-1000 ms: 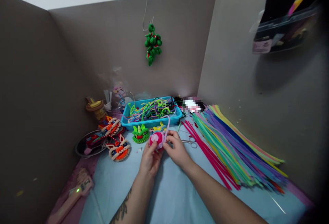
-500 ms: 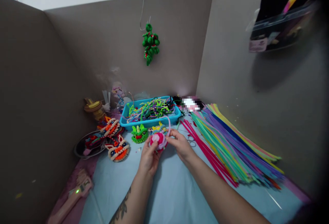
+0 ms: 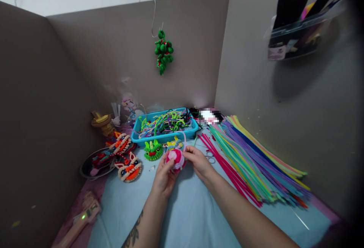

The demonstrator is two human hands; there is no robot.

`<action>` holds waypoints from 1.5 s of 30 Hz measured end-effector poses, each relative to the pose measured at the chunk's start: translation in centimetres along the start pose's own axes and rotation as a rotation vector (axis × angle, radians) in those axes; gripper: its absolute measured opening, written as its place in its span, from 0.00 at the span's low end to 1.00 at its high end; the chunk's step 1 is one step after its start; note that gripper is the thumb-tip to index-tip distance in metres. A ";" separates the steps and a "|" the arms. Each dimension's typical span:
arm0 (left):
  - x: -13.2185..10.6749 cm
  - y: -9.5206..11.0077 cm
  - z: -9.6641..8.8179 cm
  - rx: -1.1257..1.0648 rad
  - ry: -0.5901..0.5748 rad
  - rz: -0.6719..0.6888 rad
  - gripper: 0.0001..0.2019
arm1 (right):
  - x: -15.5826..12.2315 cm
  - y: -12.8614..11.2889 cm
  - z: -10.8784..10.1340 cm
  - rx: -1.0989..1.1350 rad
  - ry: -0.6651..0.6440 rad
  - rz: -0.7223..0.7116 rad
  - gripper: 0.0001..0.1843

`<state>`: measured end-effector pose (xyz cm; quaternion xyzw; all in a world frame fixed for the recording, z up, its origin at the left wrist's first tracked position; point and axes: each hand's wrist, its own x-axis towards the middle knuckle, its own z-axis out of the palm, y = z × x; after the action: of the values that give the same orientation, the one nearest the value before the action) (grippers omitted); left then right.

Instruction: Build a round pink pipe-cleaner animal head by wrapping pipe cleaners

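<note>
My left hand (image 3: 164,176) is closed around a round pink and white pipe-cleaner piece (image 3: 176,158), its thumb lying across the front. A light pink pipe cleaner (image 3: 184,140) rises from the piece's right side and curves up over the tray's edge. My right hand (image 3: 198,160) pinches that pipe cleaner close to the round piece. Just behind stands a yellow and blue pipe-cleaner figure (image 3: 174,143), partly hidden. Left of it sits a green dragon-like head (image 3: 153,150) with a horn and red mouth.
A blue tray (image 3: 148,140) holds pipe-cleaner scraps. Long colored pipe cleaners (image 3: 256,160) spread on the right, beside scissors (image 3: 210,157). Orange and cream heads (image 3: 130,170) and a dark bowl (image 3: 85,172) lie left. A pink glue gun (image 3: 81,219) with a green light rests front left.
The round piece has turned slightly in my left hand, showing more of its pink and white face. My right hand keeps its pinch. The whole view has shifted a little.
</note>
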<state>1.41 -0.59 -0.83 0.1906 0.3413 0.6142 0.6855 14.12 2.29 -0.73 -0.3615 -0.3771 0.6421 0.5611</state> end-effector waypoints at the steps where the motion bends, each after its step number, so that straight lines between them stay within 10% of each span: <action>1: 0.0 0.0 0.0 0.004 -0.013 0.004 0.23 | 0.0 0.1 0.0 0.013 -0.004 0.024 0.11; 11: 0.3 0.4 -0.7 0.001 -0.020 -0.008 0.25 | 0.2 0.6 -0.5 -0.122 -0.124 -0.027 0.15; 21: -0.2 -0.9 -0.2 -0.037 -0.121 0.050 0.39 | -1.4 0.1 0.9 -0.514 0.243 -0.517 0.15; 45: 0.0 -0.9 0.5 0.150 0.112 0.272 0.48 | -0.3 3.6 1.7 -0.101 0.215 -0.256 0.14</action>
<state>2.36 -0.64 -1.07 0.2513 0.3948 0.6838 0.5598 11.03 1.52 -3.13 -0.4048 -0.3899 0.5031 0.6566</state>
